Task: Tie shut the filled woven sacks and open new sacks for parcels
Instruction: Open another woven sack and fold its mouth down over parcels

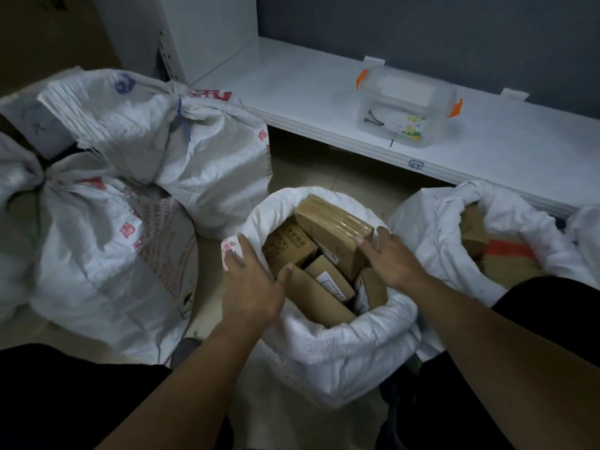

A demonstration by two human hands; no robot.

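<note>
Left hand (251, 280) is lying open, fingers spread, on the rolled rim of the open sack (324, 349) at lower centre, its thumb touching a parcel. Right hand (386, 254) is pressing straight fingers on the top cardboard box (331, 219), gripping nothing. Two tied sacks (194, 141) are sitting at left. A second open sack (438, 228) is standing at right, below the white shelf (292, 86).

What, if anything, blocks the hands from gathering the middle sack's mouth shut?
Nothing separates either hand from the middle sack. The left hand is at its rolled-down rim; the right hand touches a taped box that sticks up above the rim.
</note>
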